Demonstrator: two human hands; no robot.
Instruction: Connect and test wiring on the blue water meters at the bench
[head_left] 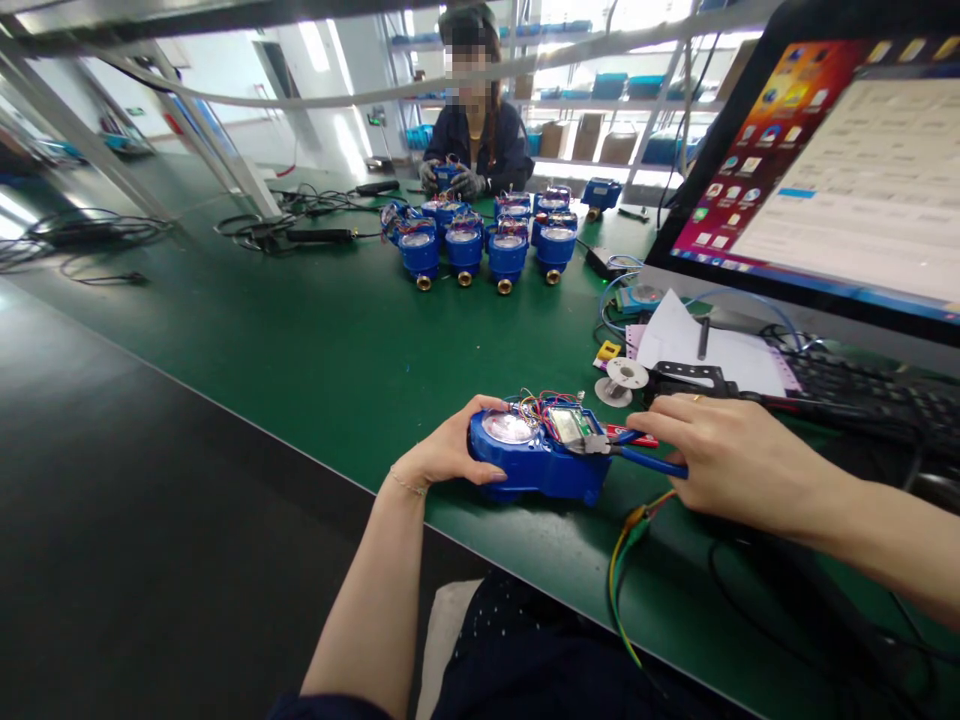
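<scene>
A blue water meter (pixel 544 474) lies on the green bench top near its front edge. Its round clear dial faces up, and an open compartment beside the dial shows a circuit board (pixel 571 426) and thin coloured wires (pixel 534 408). My left hand (pixel 463 448) is wrapped round the dial end of the meter, thumb on the near side. In my right hand (pixel 720 450) are blue-handled pliers (pixel 651 461). Their metal jaws touch or hover just over the right edge of the open compartment; I cannot tell which.
Several blue meters (pixel 507 258) stand in rows further back. Behind them sits a person (pixel 480 140) with gloved hands on another meter. To my right are a solder spool (pixel 622 382), papers (pixel 701 345), a keyboard (pixel 874 400) and a monitor (pixel 832 190). Clip leads (pixel 619 560) hang over the front edge.
</scene>
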